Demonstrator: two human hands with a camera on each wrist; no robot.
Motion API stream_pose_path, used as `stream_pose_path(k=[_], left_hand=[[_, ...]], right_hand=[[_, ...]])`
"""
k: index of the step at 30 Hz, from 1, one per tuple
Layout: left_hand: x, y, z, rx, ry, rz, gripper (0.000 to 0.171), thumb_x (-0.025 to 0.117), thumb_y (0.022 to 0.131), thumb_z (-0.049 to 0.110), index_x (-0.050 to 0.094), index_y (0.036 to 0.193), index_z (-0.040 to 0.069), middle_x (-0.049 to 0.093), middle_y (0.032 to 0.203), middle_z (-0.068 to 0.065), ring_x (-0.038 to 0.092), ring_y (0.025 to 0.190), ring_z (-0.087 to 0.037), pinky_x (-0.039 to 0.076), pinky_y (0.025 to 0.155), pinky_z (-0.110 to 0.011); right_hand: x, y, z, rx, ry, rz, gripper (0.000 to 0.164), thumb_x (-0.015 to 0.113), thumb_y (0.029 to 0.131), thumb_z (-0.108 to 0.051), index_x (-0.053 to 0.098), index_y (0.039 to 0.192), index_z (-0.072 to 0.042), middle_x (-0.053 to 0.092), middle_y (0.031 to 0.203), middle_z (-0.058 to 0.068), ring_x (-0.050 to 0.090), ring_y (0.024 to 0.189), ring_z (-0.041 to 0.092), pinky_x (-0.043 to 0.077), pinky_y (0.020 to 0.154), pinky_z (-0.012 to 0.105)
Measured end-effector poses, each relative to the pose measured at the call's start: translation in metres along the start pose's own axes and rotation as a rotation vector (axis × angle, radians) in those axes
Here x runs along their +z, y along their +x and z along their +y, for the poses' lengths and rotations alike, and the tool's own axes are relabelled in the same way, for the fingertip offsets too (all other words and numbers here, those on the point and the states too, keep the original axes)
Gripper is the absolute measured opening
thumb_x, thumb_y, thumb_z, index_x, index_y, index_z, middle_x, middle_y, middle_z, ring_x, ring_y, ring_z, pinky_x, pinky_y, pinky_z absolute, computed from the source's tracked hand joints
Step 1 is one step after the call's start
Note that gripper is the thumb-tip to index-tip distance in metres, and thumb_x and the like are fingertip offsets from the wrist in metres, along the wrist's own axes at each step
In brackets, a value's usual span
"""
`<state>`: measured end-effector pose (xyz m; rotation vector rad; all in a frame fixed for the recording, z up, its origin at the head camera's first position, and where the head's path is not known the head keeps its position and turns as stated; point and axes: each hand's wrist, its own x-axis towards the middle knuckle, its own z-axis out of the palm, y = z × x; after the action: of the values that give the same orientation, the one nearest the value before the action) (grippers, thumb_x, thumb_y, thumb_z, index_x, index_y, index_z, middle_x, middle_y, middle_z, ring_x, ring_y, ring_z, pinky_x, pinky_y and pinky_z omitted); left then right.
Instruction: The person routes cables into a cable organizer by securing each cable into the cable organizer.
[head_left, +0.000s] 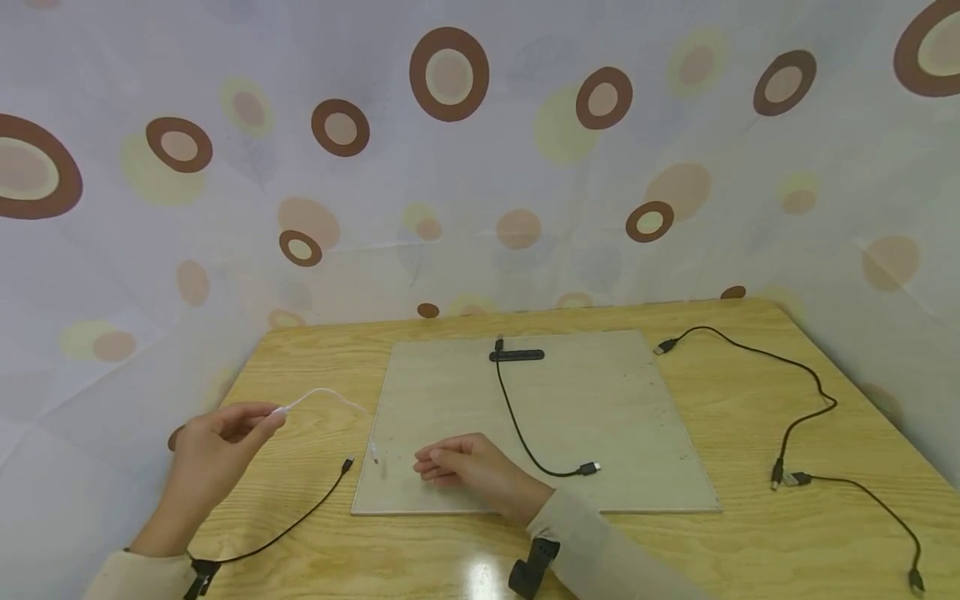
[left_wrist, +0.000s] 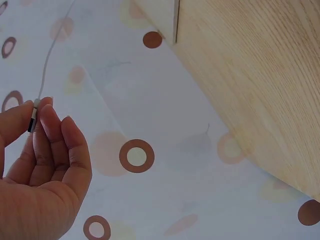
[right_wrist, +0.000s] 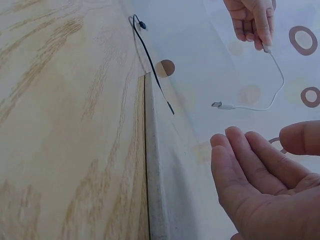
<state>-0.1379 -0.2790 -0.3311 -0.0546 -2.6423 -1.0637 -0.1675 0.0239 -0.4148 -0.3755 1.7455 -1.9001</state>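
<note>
Slim white USB cable, raised at nine o'clock of pale rectangular board, one end pinched by left hand, right hand over its eight o'clock, fingers loosely extended together.

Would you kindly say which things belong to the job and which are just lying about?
Apparently in use:
slim white cable, pinched by the left hand
empty right hand nearby

Likely just lying about:
thin black cable and flat black bar on the pale rectangular board
three other black cables on the yellowish wooden table
</note>
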Motion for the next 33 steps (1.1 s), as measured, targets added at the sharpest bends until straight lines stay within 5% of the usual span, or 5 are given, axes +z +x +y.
stream_pose_path(k=[14, 25, 33], left_hand=[[0.015, -0.002, 0.026, 0.040, -0.084, -0.055, 0.027, 0.068, 0.090, 0.026, 0.071, 0.107, 0.005, 0.072, 0.088, -0.006, 0.064, 0.078, 0.002, 0.050, 0.068, -0.014], [0.029, -0.006, 0.032, 0.087, -0.120, -0.052, 0.022, 0.069, 0.090, 0.024, 0.072, 0.103, 0.007, 0.073, 0.085, -0.003, 0.065, 0.078, -0.001, 0.051, 0.071, -0.015], [0.033, -0.005, 0.031, 0.110, -0.144, -0.045, 0.019, 0.069, 0.090, 0.022, 0.072, 0.101, 0.008, 0.073, 0.087, -0.004, 0.066, 0.080, -0.001, 0.051, 0.074, -0.014]], right_hand=[[0.005, 0.003, 0.005, -0.011, 0.017, 0.046, 0.032, 0.060, 0.094, -0.009, 0.060, 0.122, 0.007, 0.065, 0.119, 0.017, 0.064, 0.107, 0.022, 0.051, 0.092, 0.030], [0.009, -0.001, 0.003, -0.020, 0.044, -0.005, 0.030, 0.058, 0.095, -0.006, 0.057, 0.120, 0.010, 0.065, 0.116, 0.022, 0.067, 0.100, 0.025, 0.053, 0.088, 0.034], [0.008, -0.004, 0.008, -0.041, 0.059, 0.063, 0.025, 0.058, 0.094, -0.002, 0.059, 0.114, 0.013, 0.069, 0.101, 0.016, 0.068, 0.088, 0.017, 0.055, 0.084, 0.034]])
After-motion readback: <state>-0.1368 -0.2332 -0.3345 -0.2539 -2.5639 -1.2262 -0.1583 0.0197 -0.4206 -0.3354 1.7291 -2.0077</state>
